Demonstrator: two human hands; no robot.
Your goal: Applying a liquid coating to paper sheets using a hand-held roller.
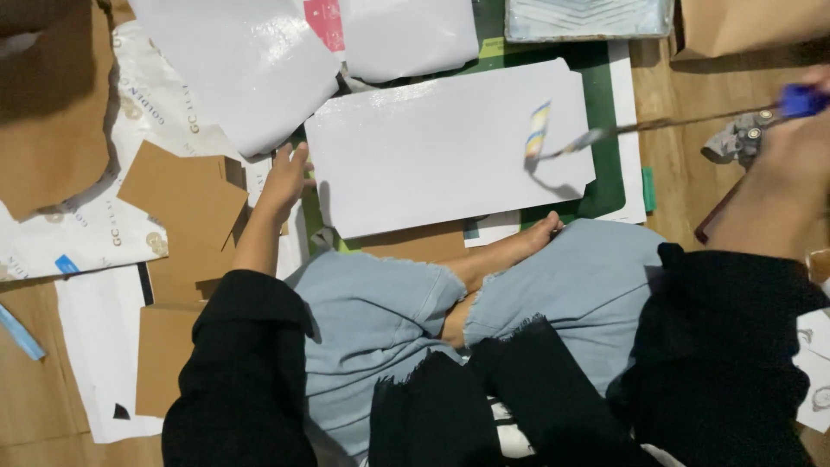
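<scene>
A large white card [450, 147], rectangular with clipped corners and a faint gloss, lies flat on a green cutting mat [609, 130] on the wooden floor [666, 156], just past the person's bare foot [519, 246] and pale blue trouser knees. The left hand [284, 182] reaches forward from a black sleeve, palm down, fingers spread loosely and open, their tips at the card's left edge. The right hand [791, 156] is raised at the right side, blurred, its fingers closed around the blue handle of a long thin brush [657, 125], whose tip hovers over the card's right end and casts a shadow there. Two more white sheets [251, 60] lie beyond the card, overlapping. Three brown cardboard pieces [186, 195] lie at the left.
</scene>
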